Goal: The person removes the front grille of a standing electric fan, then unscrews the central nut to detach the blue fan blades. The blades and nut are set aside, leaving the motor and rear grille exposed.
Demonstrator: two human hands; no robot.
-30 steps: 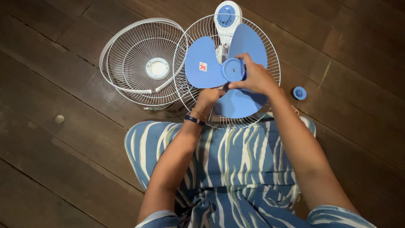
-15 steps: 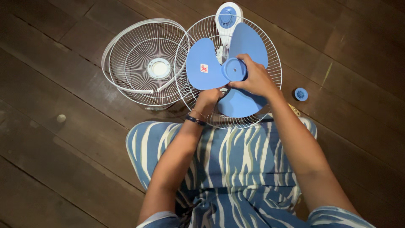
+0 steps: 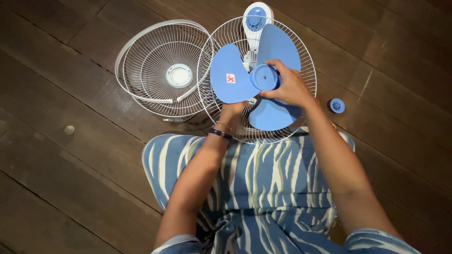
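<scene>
A blue three-bladed fan propeller (image 3: pixel 229 80) is held above the white rear wire guard (image 3: pixel 306 70) of a fan lying on the floor. My right hand (image 3: pixel 289 87) grips the propeller's round blue hub (image 3: pixel 264 77). Below the blades, my left hand (image 3: pixel 231 111) reaches under the propeller toward the fan's centre; its fingers are hidden by a blade. The fan's white body with a blue knob (image 3: pixel 255 18) sticks out at the far side of the guard.
The detached white front guard (image 3: pixel 165 70) lies on the floor left of the fan, overlapping it slightly. A small blue cap (image 3: pixel 336 105) lies on the dark wooden floorboards to the right. My striped blue-and-white lap (image 3: pixel 263 178) fills the near side.
The propeller has shifted slightly up and to the right with my right hand on its hub. My left hand has slid further under the blades.
</scene>
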